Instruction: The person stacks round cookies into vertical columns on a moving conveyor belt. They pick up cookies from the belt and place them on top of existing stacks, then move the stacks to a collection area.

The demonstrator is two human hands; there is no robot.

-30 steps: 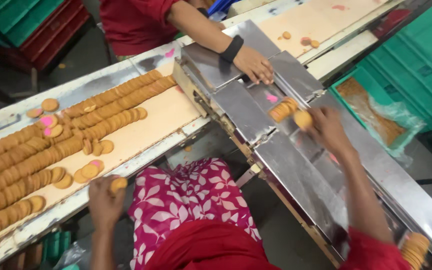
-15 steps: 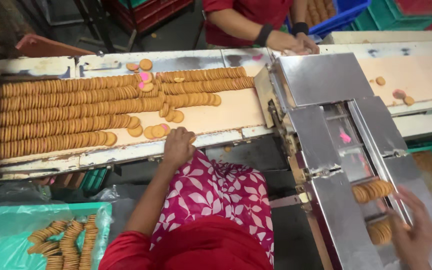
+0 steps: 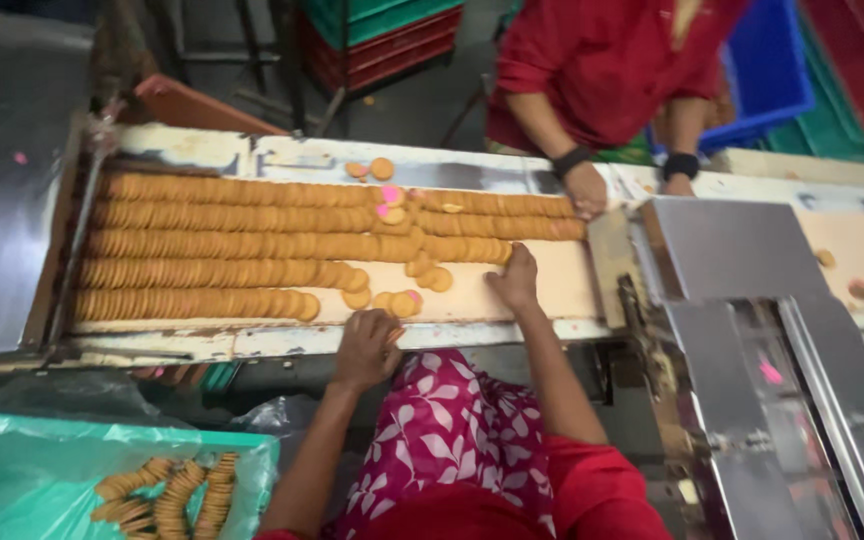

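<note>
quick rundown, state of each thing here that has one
left hand: on the belt's near edge, over loose biscuits
right hand: at the end of a biscuit row
biscuit rows: stacked on edge, near rows shorter
loose biscuits: lying flat
green crate: lined with plastic, holds some biscuits
co-worker's hand: on the far rows

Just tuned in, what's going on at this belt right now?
A person stands at a conveyor belt carrying long rows of round biscuits. Their left hand rests at the near edge by a few loose biscuits, and their right hand reaches to the end of a middle row. Whether either hand grips anything is unclear. Across the belt, a co-worker's hand touches the far rows. A green-lined crate at lower left holds more biscuits.
</note>
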